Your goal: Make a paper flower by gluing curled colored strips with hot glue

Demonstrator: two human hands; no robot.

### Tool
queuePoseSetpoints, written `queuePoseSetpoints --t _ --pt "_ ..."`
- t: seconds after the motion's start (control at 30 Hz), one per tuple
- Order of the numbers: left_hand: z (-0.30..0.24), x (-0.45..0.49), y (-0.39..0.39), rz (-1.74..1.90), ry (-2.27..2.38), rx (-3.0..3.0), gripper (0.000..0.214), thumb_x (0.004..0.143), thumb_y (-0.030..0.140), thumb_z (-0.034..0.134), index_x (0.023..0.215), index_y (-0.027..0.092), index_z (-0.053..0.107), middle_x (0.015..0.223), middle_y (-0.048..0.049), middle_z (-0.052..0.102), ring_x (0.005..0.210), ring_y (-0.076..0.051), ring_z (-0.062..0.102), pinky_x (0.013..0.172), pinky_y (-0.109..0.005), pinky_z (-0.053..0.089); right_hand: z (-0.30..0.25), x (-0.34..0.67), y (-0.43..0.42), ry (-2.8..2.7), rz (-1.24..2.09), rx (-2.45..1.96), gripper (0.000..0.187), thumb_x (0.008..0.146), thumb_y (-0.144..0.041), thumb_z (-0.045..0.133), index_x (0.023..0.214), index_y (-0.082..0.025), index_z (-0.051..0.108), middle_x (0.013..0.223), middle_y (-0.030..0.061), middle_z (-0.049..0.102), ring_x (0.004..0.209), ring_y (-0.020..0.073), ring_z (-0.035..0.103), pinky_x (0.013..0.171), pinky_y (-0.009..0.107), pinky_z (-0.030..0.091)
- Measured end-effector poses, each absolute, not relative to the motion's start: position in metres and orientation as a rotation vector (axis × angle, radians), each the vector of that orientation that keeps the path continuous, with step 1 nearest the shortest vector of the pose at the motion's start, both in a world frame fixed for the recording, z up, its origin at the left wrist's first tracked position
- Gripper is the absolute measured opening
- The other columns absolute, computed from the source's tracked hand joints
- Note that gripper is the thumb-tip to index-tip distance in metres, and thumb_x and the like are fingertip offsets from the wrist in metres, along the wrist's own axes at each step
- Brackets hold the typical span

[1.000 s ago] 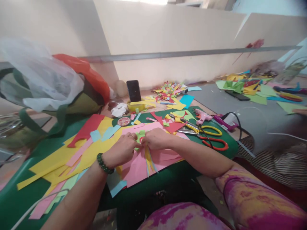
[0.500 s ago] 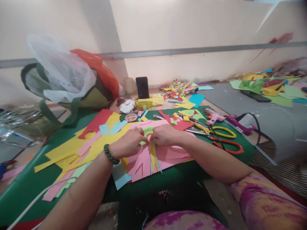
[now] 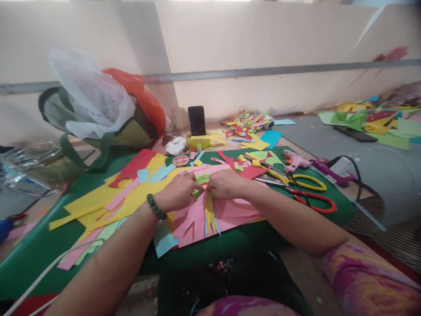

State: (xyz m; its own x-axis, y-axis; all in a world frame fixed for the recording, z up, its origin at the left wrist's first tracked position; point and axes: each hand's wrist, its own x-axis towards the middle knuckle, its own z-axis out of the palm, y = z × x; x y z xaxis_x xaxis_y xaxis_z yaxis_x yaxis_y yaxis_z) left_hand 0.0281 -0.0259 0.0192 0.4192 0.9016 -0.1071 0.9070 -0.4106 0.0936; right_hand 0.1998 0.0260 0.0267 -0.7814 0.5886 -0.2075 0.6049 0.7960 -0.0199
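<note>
My left hand (image 3: 177, 193), with a green bead bracelet at the wrist, and my right hand (image 3: 225, 183) meet over a pink paper sheet (image 3: 237, 210) on a green table (image 3: 29, 259). Both pinch a small bundle of cut paper strips (image 3: 208, 210), yellow, pink and blue, that fans out toward me. A light green paper bit (image 3: 202, 178) shows between the fingertips. Fingers of both hands are curled tight on the bundle.
Yellow, red and blue paper sheets (image 3: 98, 199) lie left. Yellow scissors (image 3: 296, 180), red scissors (image 3: 314, 202) and a pink glue gun (image 3: 294, 160) lie right. A phone (image 3: 196, 120) stands behind, beside a bag with white plastic (image 3: 95, 105). A finished paper ornament (image 3: 245, 123) lies farther back.
The view has swung slightly left and downward; my hands stay pinched on the strip bundle with hardly any shift on the pink sheet.
</note>
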Motion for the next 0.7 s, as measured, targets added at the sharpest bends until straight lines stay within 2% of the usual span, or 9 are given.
queuePoseSetpoints --t 0.1,0.43,0.63,0.7 --pt "0.0186 0.0273 -0.0259 -0.043 1.625 2.549 0.041 0.079 0.009 0.055 0.108 0.025 0.078 0.099 -0.0121 0.063 0.100 -0.029 0.058 0.090 -0.043 0.044 0.0279 0.1998 0.0259 2.824 -0.113 0.961 0.031 0.087 -0.024 0.051 0.101 -0.019 0.078 0.100 0.0100 0.076 0.091 0.0233 0.068 0.061 0.028 0.036" --pt "0.0175 0.0274 -0.0295 -0.015 1.541 2.546 0.044 0.075 0.008 0.055 0.106 0.030 0.079 0.097 -0.0100 0.063 0.096 -0.026 0.057 0.089 -0.044 0.043 0.0283 0.2011 0.0263 2.836 -0.171 0.963 0.031 0.085 -0.022 0.054 0.102 -0.023 0.079 0.101 0.0076 0.076 0.093 0.0241 0.068 0.060 0.029 0.034" --pt "0.0200 0.0262 -0.0280 0.052 1.526 2.570 0.048 0.070 0.002 0.050 0.101 0.026 0.079 0.096 -0.0097 0.064 0.096 -0.026 0.059 0.087 -0.041 0.045 0.0247 0.2003 0.0257 2.854 -0.228 0.906 0.031 0.085 -0.019 0.053 0.104 -0.025 0.078 0.104 0.0060 0.076 0.096 0.0229 0.068 0.064 0.027 0.038" --pt "0.0200 0.0219 -0.0243 0.171 1.624 2.544 0.043 0.073 0.005 0.049 0.100 0.023 0.077 0.097 -0.0095 0.066 0.096 -0.026 0.060 0.087 -0.040 0.045 0.0257 0.2022 0.0283 2.920 -0.265 0.997 0.031 0.086 -0.017 0.052 0.104 -0.023 0.076 0.105 0.0054 0.076 0.098 0.0219 0.067 0.068 0.026 0.040"
